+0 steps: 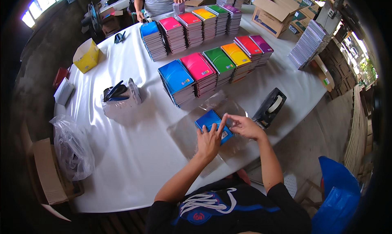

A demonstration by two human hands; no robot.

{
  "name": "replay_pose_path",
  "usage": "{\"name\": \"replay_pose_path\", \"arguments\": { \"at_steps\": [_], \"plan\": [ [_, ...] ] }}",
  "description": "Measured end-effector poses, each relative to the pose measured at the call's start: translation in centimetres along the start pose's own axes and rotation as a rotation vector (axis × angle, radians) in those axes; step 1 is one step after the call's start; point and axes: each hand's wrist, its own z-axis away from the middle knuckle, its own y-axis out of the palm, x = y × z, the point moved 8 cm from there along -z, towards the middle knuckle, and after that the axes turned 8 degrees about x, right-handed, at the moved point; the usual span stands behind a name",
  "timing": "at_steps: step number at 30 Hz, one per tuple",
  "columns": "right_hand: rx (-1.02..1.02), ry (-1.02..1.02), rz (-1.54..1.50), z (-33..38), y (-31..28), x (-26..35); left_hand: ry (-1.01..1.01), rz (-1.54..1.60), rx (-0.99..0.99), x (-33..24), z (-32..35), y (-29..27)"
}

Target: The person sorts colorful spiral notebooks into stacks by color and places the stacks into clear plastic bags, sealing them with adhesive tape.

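Note:
A small stack of blue spiral notebooks [209, 121] lies on a clear plastic sheet [185, 134] near the front edge of the white table [139, 152]. My left hand [209, 141] presses on the stack's near side, fingers spread over the cover. My right hand [244, 126] touches the stack's right edge with fingers pinched at the wrapping. A black tape dispenser [270, 107] stands just right of my right hand.
Two rows of stacked notebooks [212, 68] in blue, pink, green, yellow, red and purple fill the table's middle and back. A bag of pens [118, 100], a yellow box [86, 55], cardboard boxes [275, 11] and another person [157, 1] at the far end are around.

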Motion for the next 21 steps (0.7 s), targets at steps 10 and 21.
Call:
{"name": "replay_pose_path", "arguments": {
  "at_steps": [10, 21],
  "plan": [
    [0.217, 0.001, -0.295, -0.2, 4.5, -2.2, -0.1, 0.046, 0.162, 0.6, -1.3, 1.5],
    [-0.198, -0.411, 0.521, -5.2, -5.3, 0.9, -0.088, 0.314, 0.093, 1.8, 0.2, 0.8]
  ]
}}
